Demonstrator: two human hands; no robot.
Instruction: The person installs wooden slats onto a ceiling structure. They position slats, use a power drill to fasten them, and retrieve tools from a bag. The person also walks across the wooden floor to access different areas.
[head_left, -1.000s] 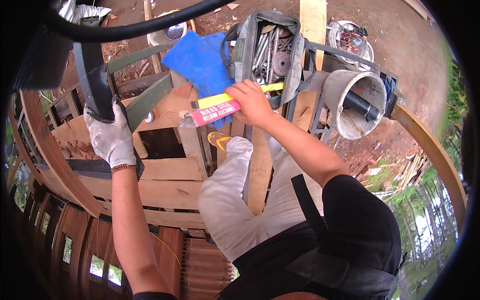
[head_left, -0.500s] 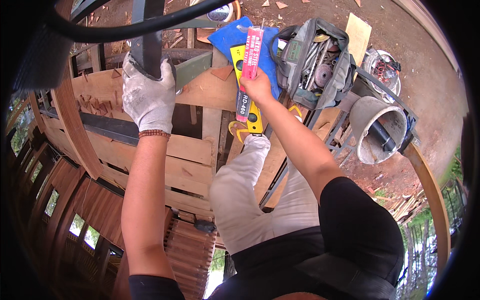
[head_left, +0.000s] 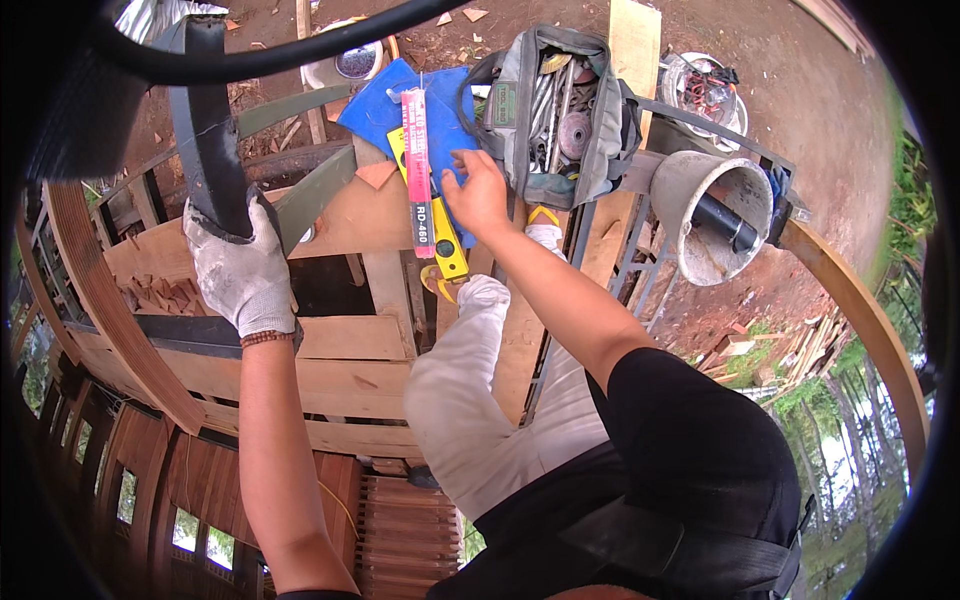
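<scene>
My left hand (head_left: 237, 262), in a pale work glove, is closed round the lower end of a long, flat-sided black piece (head_left: 207, 130) whose kind I cannot make out. My bare right hand (head_left: 478, 192) is empty, its fingers apart, just right of a narrow pink-and-black welding rod box (head_left: 417, 170). That box lies along a yellow spirit level (head_left: 452, 250) and partly covers it. Beneath both is a blue sheet-like piece (head_left: 375, 105). A grey tool bag (head_left: 512, 120), open and filled with drill bits and discs, sits right of my right hand.
A grey-white bucket (head_left: 690, 215) holding a black cylinder lies tilted at the right, with a pail of cables (head_left: 700, 100) beyond it. Wooden planks (head_left: 350, 385) and metal bars lie under my arms. A dark cable (head_left: 290, 55) crosses the top of the view.
My right hand has let go of the welding rod box, which now rests on the level, and has moved off to its right. My left hand still grips the black piece.
</scene>
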